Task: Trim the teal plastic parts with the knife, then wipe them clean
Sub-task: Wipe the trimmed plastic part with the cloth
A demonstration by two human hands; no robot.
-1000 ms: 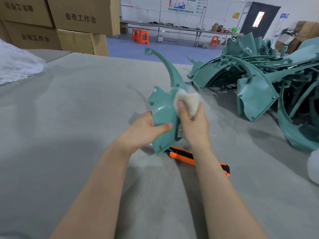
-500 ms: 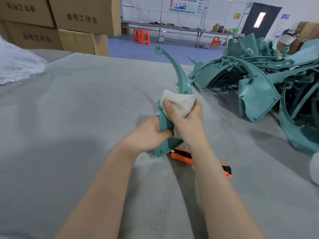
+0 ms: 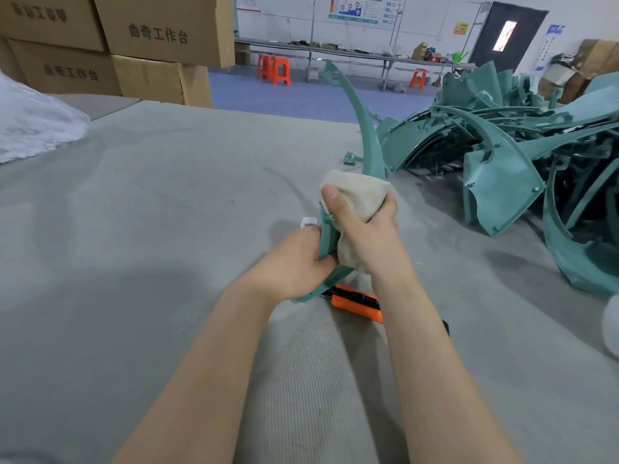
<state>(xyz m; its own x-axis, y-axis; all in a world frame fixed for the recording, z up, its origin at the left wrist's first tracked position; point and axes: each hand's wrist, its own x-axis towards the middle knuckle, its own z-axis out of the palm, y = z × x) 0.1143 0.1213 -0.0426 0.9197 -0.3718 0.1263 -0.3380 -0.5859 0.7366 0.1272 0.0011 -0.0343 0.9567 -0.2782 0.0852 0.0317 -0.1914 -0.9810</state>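
My left hand [image 3: 294, 262] grips the lower end of a teal plastic part [image 3: 363, 128], whose long curved arm rises up and away from me. My right hand [image 3: 365, 226] holds a cream cloth [image 3: 355, 195] wrapped over the part's wide middle section, thumb on the near side. Under my hands an orange utility knife [image 3: 355, 303] lies on the grey table [image 3: 167, 229], partly hidden by my right forearm.
A big heap of teal plastic parts [image 3: 502, 169] fills the table's right side. Stacked cardboard boxes [image 3: 134, 45] stand at the back left, beside a white plastic bag [image 3: 33, 125]. A small white scrap [image 3: 308, 222] lies just left of the held part.
The part has turned edge-on to me and the cloth has slid from its right face up and over the wide section; my right hand now wraps the cloth around it.
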